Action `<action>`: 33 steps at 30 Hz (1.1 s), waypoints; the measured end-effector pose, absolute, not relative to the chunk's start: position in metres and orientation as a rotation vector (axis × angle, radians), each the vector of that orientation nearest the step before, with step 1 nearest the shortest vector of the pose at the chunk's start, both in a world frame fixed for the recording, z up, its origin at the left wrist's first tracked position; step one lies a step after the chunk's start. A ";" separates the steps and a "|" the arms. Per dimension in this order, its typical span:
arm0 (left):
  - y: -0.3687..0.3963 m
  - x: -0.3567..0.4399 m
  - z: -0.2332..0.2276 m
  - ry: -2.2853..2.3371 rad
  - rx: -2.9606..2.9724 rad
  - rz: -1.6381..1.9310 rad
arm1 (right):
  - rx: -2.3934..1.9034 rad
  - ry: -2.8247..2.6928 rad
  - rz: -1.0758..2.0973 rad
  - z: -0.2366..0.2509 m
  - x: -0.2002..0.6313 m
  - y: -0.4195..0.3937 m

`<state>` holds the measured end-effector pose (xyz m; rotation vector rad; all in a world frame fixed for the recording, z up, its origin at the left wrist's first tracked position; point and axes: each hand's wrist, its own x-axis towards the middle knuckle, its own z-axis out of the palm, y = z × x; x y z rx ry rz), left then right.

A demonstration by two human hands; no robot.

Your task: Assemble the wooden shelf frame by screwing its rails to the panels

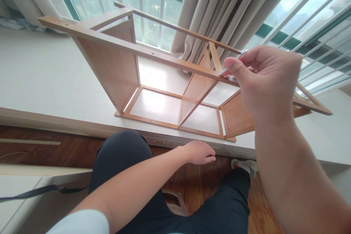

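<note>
One wooden shelf frame (153, 80), smooth, boxy, two compartments, lies on the pale surface (41, 76) by the window. The right hand (267, 80) pinches one slim metal tool (233, 64) against its top rail; the left hand (200, 152) rests loosely curled, empty, at the ledge.

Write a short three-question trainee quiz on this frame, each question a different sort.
1. True or false: the right hand pinches a slim metal tool against the wooden shelf frame.
2. The left hand is: A) gripping the frame, B) low by the white ledge edge, C) holding the curtain.
3. Fill in: the frame stands on the white ____.

Key: 1 true; 2 B; 3 ledge.
</note>
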<state>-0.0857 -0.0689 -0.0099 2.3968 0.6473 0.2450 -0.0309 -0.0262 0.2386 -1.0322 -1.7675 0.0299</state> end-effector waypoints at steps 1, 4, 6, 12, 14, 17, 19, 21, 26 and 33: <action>-0.069 -0.085 -0.011 0.647 2.396 0.246 | -1.047 -1.762 0.022 0.239 -0.032 -0.026; -0.069 -0.085 -0.013 0.644 2.393 0.253 | -1.079 -1.747 -0.013 0.238 -0.033 -0.026; -0.069 -0.084 -0.014 0.640 2.392 0.255 | -1.076 -1.741 -0.027 0.237 -0.032 -0.026; -0.068 -0.084 -0.014 0.642 2.396 0.262 | -1.030 -1.728 0.037 0.234 -0.030 -0.023; -0.069 -0.085 -0.013 0.646 2.391 0.260 | -1.009 -1.721 0.061 0.234 -0.031 -0.023; -0.069 -0.085 -0.012 0.647 2.389 0.258 | -0.986 -1.723 0.066 0.233 -0.032 -0.024; -0.069 -0.085 -0.011 0.648 2.391 0.251 | -0.976 -1.727 0.059 0.232 -0.032 -0.024; -0.069 -0.085 -0.011 0.650 2.394 0.240 | -0.965 -1.727 0.067 0.232 -0.032 -0.025; -0.069 -0.084 -0.014 0.648 2.399 0.261 | -0.949 -1.724 0.092 0.231 -0.032 -0.024; -0.069 -0.084 -0.015 0.645 2.396 0.269 | -0.945 -1.726 0.098 0.234 -0.031 -0.023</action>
